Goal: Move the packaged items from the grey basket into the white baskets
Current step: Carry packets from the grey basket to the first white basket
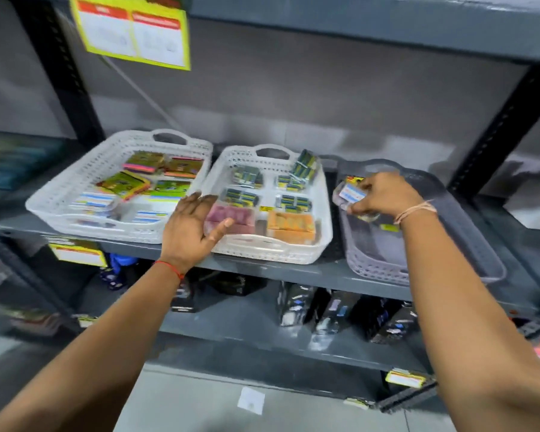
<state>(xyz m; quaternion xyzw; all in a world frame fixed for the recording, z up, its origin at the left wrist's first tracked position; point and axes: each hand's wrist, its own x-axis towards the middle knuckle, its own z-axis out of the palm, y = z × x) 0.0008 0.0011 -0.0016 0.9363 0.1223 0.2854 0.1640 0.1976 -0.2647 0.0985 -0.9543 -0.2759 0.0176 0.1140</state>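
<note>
On the grey metal shelf (293, 271) in front of me, three baskets sit in a row. At the right end is the grey basket (468, 244), and my right hand (384, 194) is down inside its far end, fingers closed around a small packet (351, 192) with a white, blue and red label; a bit of yellow packaging shows just behind it. More of the basket's floor is dark and blurred, with a small yellow tag (388, 227) lying near my wrist. A pale thread (416, 210) is tied around that wrist.

My left hand (194, 226) hovers at the near edge of the middle white basket (272, 255), grip spread, fingers splayed and holding nothing, thumb over a pink pack (231, 215). An orange pack (290, 224) lies beside that one, and several dark green-and-blue packs (247, 176) fill the back half. A red thread (169, 268) circles my left wrist.

Further left, the other white basket (75, 219) holds green and pink boxes (144, 162) and some white-and-blue packets (95, 201). A yellow sign (131, 29) hangs from the shelf above.
</note>
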